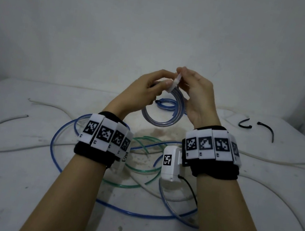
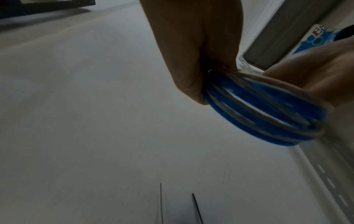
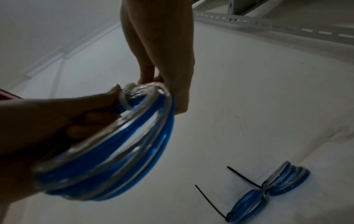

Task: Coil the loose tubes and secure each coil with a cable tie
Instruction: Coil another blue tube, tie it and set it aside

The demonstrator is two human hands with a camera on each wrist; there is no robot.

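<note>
Securing step in hand: left hand (image 1: 144, 86) grips the blue-and-clear coil (image 1: 159, 114) above the worktop (image 1: 17, 183) while right hand (image 1: 195, 94) pinches the white cable tie (image 1: 174, 84) around it; next, cinching tight appears required.

No readable words or numbers show anywhere around me. The white tags on my wrist bands (image 1: 104, 134) and the camera block (image 1: 168, 159) at my right wrist carry only black-and-white square code patterns, with tiny marks beneath them too small to make out. In the left wrist view, a blue sticker (image 2: 316, 37) on the far wall bears red lettering and circles, too blurred to read.
</note>
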